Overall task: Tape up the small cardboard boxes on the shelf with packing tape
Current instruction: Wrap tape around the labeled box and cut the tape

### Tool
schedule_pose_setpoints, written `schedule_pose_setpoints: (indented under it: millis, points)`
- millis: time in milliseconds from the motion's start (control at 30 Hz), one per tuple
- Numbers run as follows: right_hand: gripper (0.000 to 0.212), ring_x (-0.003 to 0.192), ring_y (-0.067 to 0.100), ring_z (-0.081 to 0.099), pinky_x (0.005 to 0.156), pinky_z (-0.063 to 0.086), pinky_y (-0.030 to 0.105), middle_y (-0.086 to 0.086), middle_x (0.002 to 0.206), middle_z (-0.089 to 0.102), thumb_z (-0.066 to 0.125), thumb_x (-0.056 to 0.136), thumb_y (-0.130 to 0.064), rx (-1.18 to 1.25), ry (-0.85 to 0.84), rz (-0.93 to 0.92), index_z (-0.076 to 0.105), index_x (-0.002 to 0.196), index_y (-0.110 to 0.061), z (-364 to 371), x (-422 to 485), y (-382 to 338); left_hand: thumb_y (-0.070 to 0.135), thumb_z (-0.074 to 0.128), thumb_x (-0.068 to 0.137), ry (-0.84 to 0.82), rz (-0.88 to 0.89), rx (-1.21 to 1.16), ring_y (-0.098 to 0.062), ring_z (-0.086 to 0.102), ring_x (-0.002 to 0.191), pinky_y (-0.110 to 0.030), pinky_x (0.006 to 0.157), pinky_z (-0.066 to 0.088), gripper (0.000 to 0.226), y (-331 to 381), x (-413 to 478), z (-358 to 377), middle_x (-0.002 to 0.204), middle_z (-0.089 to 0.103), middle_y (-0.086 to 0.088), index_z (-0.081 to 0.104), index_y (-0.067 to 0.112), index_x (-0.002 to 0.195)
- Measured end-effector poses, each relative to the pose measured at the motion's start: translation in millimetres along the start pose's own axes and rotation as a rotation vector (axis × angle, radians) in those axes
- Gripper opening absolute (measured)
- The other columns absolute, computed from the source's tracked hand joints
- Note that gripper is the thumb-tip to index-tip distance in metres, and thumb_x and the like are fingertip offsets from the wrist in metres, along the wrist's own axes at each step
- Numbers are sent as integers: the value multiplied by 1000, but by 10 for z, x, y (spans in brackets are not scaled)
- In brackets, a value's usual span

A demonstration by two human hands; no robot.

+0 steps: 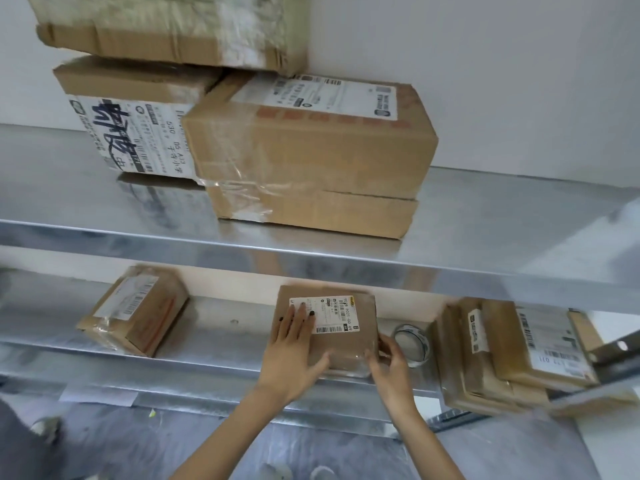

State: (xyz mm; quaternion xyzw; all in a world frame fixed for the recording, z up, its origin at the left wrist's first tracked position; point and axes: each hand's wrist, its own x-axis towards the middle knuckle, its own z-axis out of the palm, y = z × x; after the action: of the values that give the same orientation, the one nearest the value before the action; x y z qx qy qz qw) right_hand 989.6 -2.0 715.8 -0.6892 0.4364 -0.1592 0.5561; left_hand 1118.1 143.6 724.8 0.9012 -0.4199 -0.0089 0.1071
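A small cardboard box (346, 344) with a white shipping label lies on the lower metal shelf (221, 341), clear tape shining across its near end. My left hand (292, 348) rests flat on top of it, fingers straight over the label's left side. My right hand (389, 365) holds the box's near right corner, thumb on top and fingers curled round its right side. A roll of clear packing tape (412, 344) lies flat on the shelf just right of the box, behind my right hand.
Another small box (135, 311) sits at the left of the lower shelf. Several flat boxes (512, 351) are stacked at its right. Bigger cartons (311, 150) are piled on the upper shelf (311, 251), whose front edge overhangs. Grey floor lies below.
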Motion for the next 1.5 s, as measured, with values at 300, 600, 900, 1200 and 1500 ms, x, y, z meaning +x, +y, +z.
schedule_pose_setpoints:
  millis: [300, 600, 900, 1200, 1500]
  points:
    - [31, 97, 19, 63, 80, 55, 50, -7, 102, 62, 67, 85, -16, -59, -45, 24, 52, 112, -18, -34, 91, 4, 55, 44, 83, 96, -58, -30, -34, 61, 107, -45, 88, 53, 51, 29, 140, -8, 116, 62, -10, 63, 13, 105]
    - [29, 96, 23, 65, 73, 59, 38, 5, 108, 61, 64, 86, -15, -42, -89, 118, 49, 111, -13, -60, 175, -21, 50, 38, 92, 130, -22, -28, -35, 56, 121, -44, 106, 31, 54, 4, 48, 82, 129, 59, -16, 56, 7, 120]
    - [22, 90, 18, 65, 62, 57, 26, 1, 104, 62, 62, 90, -16, 31, -93, 28, 52, 109, -17, 95, 72, -46, 51, 28, 99, 30, -85, -70, -34, 55, 123, -43, 106, 31, 60, -196, -29, -1, 131, 58, -15, 63, 7, 119]
    - [11, 83, 29, 63, 73, 47, 30, 15, 94, 68, 60, 89, -3, -555, 244, -329, 65, 98, -3, -423, 399, 209, 47, 35, 95, -7, -73, -54, -36, 54, 124, -46, 107, 30, 55, -160, -31, -20, 131, 58, -17, 63, 6, 119]
    - [21, 103, 26, 58, 82, 48, 31, 10, 111, 64, 57, 86, -6, -1060, 28, -212, 67, 105, -10, -451, 511, 406, 61, 14, 98, -165, -94, -101, -38, 46, 132, -49, 108, 22, 78, -164, -23, -17, 141, 50, -19, 56, 4, 130]
